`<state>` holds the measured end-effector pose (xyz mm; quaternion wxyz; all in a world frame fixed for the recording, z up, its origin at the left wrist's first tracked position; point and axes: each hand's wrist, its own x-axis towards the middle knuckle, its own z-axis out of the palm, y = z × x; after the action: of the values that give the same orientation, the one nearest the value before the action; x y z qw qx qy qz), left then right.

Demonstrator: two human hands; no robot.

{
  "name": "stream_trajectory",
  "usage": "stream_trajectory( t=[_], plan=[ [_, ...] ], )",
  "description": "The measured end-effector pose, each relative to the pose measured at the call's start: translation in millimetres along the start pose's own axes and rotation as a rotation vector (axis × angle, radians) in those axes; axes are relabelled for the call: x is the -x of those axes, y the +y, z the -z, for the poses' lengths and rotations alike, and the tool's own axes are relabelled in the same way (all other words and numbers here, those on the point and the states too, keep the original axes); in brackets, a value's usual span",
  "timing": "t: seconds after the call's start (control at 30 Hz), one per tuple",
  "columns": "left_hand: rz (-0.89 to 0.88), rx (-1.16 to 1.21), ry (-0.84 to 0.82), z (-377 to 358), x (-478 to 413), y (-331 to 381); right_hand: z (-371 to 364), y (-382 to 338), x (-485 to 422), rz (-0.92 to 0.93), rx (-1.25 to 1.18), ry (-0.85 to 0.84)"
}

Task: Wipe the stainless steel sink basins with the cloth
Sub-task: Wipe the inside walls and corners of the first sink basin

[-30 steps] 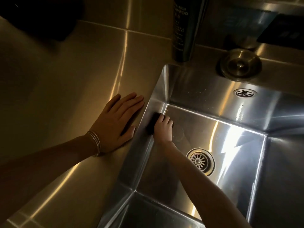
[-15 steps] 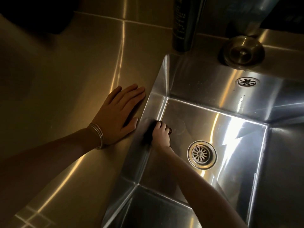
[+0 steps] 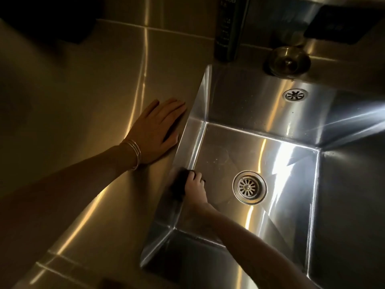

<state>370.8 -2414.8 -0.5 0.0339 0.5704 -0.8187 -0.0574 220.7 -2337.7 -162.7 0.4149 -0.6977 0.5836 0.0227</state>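
Note:
A stainless steel sink basin (image 3: 291, 184) fills the right half of the view, with a round drain strainer (image 3: 249, 187) in its floor. My right hand (image 3: 195, 189) reaches down into the basin and grips a dark cloth (image 3: 179, 184), pressing it against the left wall where that wall meets the floor. My left hand (image 3: 155, 130) lies flat on the steel counter (image 3: 93, 101) beside the basin's left rim, fingers straight, bangles on the wrist.
A dark bottle (image 3: 229, 28) stands on the counter behind the basin's far left corner. The round faucet base (image 3: 287, 61) sits on the back ledge, above an overflow grille (image 3: 295, 94) in the back wall. A dark object (image 3: 343, 24) lies at the far right.
My right hand has slid the cloth along the left wall's base, from the far corner towards me. My left hand stays flat on the counter.

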Motion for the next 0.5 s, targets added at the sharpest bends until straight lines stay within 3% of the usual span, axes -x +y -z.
stream_trajectory(
  t=[0.17, 0.4, 0.5],
  plan=[
    [0.016, 0.044, -0.035, 3, 37, 17, 11, -15, 72, 0.326, -0.066, 0.059],
    [0.041, 0.119, 0.008, -9, 93, 49, -4, -3, 49, 0.163, 0.201, -0.165],
    [0.051, 0.137, 0.001, -8, 99, 50, 10, 5, 67, 0.469, 0.319, -0.129]
  ],
)
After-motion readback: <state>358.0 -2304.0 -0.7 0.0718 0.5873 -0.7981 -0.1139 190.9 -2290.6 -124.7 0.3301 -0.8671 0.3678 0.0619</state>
